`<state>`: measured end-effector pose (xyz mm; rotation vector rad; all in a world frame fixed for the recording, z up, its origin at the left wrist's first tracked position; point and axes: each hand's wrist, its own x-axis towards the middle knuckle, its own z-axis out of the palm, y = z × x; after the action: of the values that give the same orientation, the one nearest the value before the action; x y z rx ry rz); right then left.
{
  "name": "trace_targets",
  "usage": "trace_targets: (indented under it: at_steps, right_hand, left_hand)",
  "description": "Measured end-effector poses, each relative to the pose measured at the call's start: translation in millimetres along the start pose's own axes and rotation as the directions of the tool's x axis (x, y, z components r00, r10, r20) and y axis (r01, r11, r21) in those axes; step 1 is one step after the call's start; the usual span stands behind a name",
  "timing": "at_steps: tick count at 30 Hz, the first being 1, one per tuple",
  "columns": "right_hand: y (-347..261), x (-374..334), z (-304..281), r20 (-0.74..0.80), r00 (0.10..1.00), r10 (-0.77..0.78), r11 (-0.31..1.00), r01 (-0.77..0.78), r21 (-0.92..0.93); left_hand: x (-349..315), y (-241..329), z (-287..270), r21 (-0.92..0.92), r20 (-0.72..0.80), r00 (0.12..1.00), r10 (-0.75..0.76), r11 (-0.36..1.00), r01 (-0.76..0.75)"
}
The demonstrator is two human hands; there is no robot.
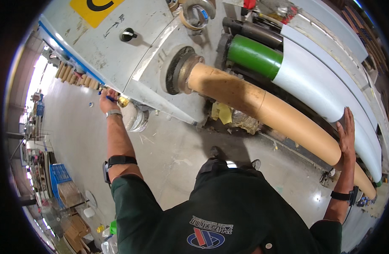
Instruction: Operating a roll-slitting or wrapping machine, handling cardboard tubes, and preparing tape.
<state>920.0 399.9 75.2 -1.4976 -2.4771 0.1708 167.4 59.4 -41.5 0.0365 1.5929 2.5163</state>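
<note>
My left hand (107, 100) reaches out to the low side of the grey machine housing (118, 46) and grips a small blue-handled brass fitting (120, 100) there. My right hand (346, 132) lies flat, fingers spread, on the long tan cardboard tube (262, 108) mounted on the machine's shaft, close to where the white roll (325, 91) runs beside it. Both wrists carry black bands. The tube runs from a round hub (179, 70) on the housing out to the right.
A green-ended roller (253, 56) sits behind the tube. Yellow rags (222, 112) lie on the floor under the tube. A blue crate (59, 174), cardboard boxes and shelving stand at the left. A stack of cardboard cores (71, 75) lies far left on the concrete floor.
</note>
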Motion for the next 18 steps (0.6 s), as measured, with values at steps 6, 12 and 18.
trace_targets:
  at_steps: [6,12,18]
  right_hand:
    - [-11,3,3,0.034,0.999,0.043,0.992,-0.047,0.118]
    - [6,14,2,-0.087,0.996,-0.024,0.998,0.019,-0.063]
    - [24,1,1,-0.084,0.995,0.053,0.996,-0.059,-0.071]
  left_hand:
    - [-20,-12,-44,0.657,0.448,0.787,0.424,0.441,-0.611]
    - [-70,-11,-34,0.759,0.456,0.828,0.325,0.343,-0.553]
    - [-153,-34,33,0.655,0.502,0.659,0.56,0.251,-0.713]
